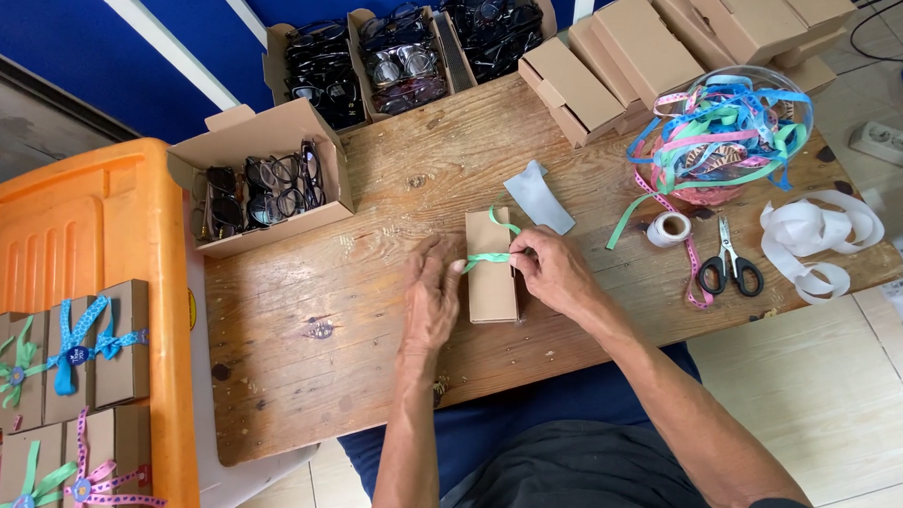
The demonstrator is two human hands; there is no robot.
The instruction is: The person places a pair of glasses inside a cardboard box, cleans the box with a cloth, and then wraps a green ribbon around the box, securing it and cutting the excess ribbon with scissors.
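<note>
**Ribbon pulled across a small box**

Both hands pinch a green ribbon [490, 257]: left hand [431, 297] and right hand [552, 270] each closed on it, across a cardboard box [493, 283] lying mid-tabletop [314, 339]. Farther off: scissors [730, 264], tape roll [668, 228], ribbon bowl [723, 134].

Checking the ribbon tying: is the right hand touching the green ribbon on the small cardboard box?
Touching. The head view shows the right hand pinching the green ribbon across the cardboard box.

Head camera, overhead, close — facing straight down
</note>
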